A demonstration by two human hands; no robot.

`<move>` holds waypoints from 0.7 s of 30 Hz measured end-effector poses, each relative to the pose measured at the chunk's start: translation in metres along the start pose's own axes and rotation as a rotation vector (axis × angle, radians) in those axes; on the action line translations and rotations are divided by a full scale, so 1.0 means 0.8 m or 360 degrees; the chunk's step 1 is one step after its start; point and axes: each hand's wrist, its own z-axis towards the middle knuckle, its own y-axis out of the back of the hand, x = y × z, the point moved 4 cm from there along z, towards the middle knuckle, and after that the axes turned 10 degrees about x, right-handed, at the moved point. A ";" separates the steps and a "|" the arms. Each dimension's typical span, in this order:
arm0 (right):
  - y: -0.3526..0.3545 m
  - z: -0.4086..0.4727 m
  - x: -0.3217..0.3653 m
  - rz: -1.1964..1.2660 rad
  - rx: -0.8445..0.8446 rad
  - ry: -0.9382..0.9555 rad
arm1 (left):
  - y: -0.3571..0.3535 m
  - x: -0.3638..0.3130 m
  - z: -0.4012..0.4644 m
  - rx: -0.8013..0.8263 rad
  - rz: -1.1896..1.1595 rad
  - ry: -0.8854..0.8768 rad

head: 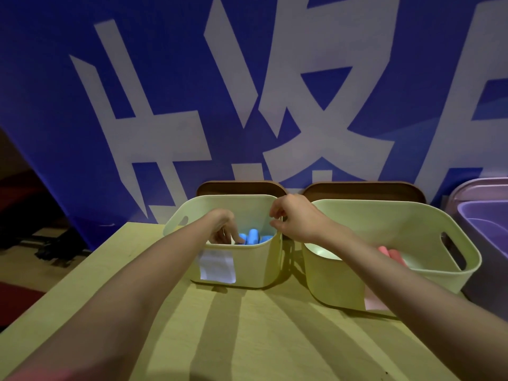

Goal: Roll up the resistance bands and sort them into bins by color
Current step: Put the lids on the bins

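Two pale green bins stand side by side on the table. The left bin (pixel 255 266) holds several rolled blue bands (pixel 253 236). My left hand (pixel 223 228) reaches down inside this bin, its fingers beside the blue rolls; whether it holds one is hidden by the bin wall. My right hand (pixel 294 217) pinches the right rim of the left bin. The right bin (pixel 428 215) holds rolled pink bands (pixel 391 254), partly hidden behind my right forearm.
A purple tub (pixel 483 215) stands at the far right. Two brown lids (pixel 242 187) lean behind the bins against a blue-and-white banner wall. White labels are stuck to the bins' fronts. The wooden table (pixel 247 339) spreads toward me; its left edge drops to a dark floor.
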 end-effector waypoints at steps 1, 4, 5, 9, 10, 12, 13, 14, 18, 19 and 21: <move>0.002 0.001 0.000 -0.0010 -0.0011 -0.0008 | 0.004 0.001 -0.004 -0.0030 -0.0022 -0.0007; 0.008 0.004 0.002 -0.0015 -0.0066 -0.0058 | 0.018 0.007 -0.018 -0.0090 -0.0216 -0.0112; 0.011 0.006 0.002 -0.0015 -0.0089 -0.0089 | 0.024 0.009 -0.024 -0.0120 -0.0282 -0.0186; 0.029 0.022 -0.009 0.0050 -0.0213 -0.0323 | 0.061 0.013 -0.048 -0.0601 -0.0437 -0.0620; 0.033 0.026 -0.011 0.0096 -0.0236 -0.0394 | 0.073 0.017 -0.054 -0.0837 -0.0441 -0.0711; 0.038 0.038 -0.013 0.0179 -0.0273 -0.0462 | 0.097 0.024 -0.068 -0.1313 -0.0381 -0.0828; 0.039 0.044 -0.014 0.0209 -0.0291 -0.0478 | 0.105 0.027 -0.072 -0.1463 -0.0347 -0.0871; 0.040 0.049 -0.012 0.0224 -0.0304 -0.0501 | 0.112 0.029 -0.074 -0.1540 -0.0323 -0.0902; 0.035 0.066 -0.013 0.0165 -0.0336 -0.0570 | 0.131 0.042 -0.053 -0.1502 -0.0222 -0.0714; 0.033 0.068 -0.013 0.0134 -0.0343 -0.0584 | 0.133 0.046 -0.047 -0.1500 -0.0215 -0.0653; 0.029 0.072 -0.012 0.0070 -0.0353 -0.0605 | 0.133 0.051 -0.039 -0.1483 -0.0216 -0.0610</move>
